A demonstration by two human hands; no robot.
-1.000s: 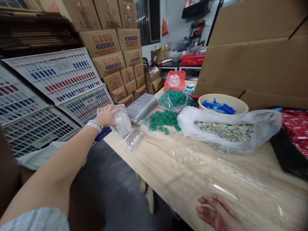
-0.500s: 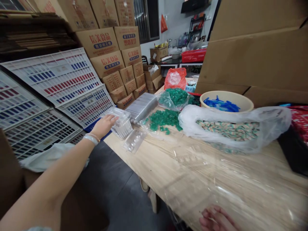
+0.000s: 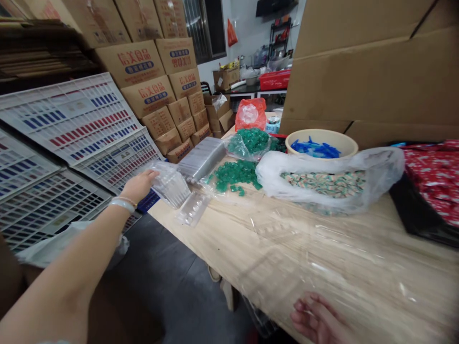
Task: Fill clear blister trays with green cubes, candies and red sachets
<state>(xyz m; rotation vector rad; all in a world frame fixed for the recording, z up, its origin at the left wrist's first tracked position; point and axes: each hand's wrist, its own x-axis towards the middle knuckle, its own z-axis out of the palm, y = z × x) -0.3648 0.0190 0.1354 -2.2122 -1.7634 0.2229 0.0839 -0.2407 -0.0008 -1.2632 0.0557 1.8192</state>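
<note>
At the table's left end, my left hand [image 3: 139,185] reaches out with its fingers closed on the near edge of a stack of clear plastic trays [image 3: 171,185]. The stack leans toward the hand and its upper trays look fanned out. One loose clear tray [image 3: 193,209] lies flat beside it. My right hand [image 3: 317,316] rests low at the table's front edge, fingers loosely curled and apart, nothing visible in them. Near its fingertips lies a clear, moulded plastic sheet [image 3: 274,274], hard to make out against the wood. More clear plastic [image 3: 283,229] lies behind that.
Green wrapped pieces [image 3: 234,177] lie in mid-table, near a grey stack [image 3: 202,160]. Behind are a white bag [image 3: 268,177] of small striped pieces and a cream basin [image 3: 349,148] with blue items. Plastic crates [image 3: 89,138] and cartons [image 3: 141,64] stand left; cardboard [image 3: 358,86] rises behind.
The view has shifted slightly. My left hand has drawn a little to the left, and the upper trays of the stack tilt with it. My right hand stays near the front edge, fingers still curled.
</note>
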